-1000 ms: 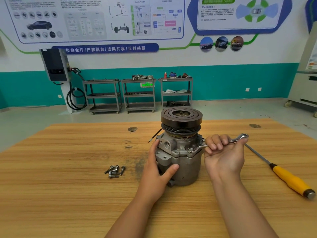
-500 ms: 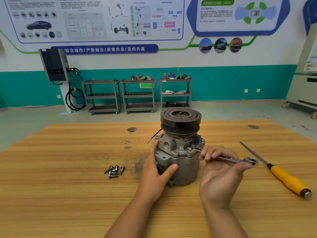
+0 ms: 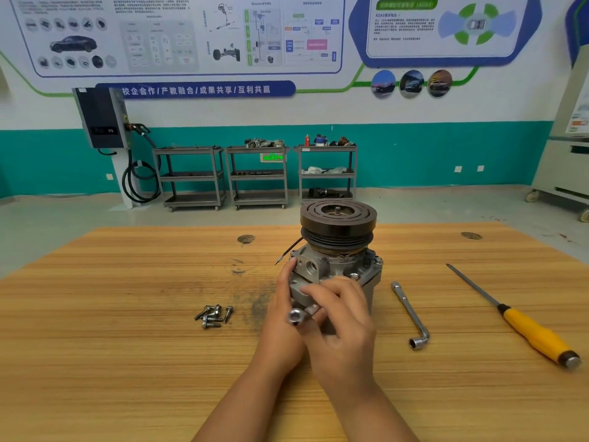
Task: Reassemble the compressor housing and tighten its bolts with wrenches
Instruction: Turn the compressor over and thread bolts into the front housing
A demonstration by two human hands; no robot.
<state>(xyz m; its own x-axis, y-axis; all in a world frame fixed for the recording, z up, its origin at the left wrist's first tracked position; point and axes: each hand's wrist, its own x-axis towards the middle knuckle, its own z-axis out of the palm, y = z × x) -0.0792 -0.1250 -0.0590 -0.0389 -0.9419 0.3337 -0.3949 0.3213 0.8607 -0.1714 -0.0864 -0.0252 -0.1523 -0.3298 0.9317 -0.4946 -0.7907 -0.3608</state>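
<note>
Looking down through the head camera, I see the compressor [image 3: 338, 266] standing upright on the wooden table [image 3: 127, 362], a little right of centre, with its dark pulley [image 3: 338, 218] on top and a thin wire [image 3: 288, 252] poking out to the left. My left hand [image 3: 279, 327] clasps the housing's left side, thumb lying up along the metal; its other fingers are hidden behind the right hand. My right hand [image 3: 341, 323] sits in front of the housing's near face, fingers curled round a small wrench [image 3: 295, 315] whose ring end juts out to the left; the shaft is hidden in the fist. A cluster of loose bolts [image 3: 213, 315] lies left of the hands. To the right lies an L-shaped socket wrench [image 3: 409, 314], and further right a yellow-handled screwdriver [image 3: 529, 330].
</note>
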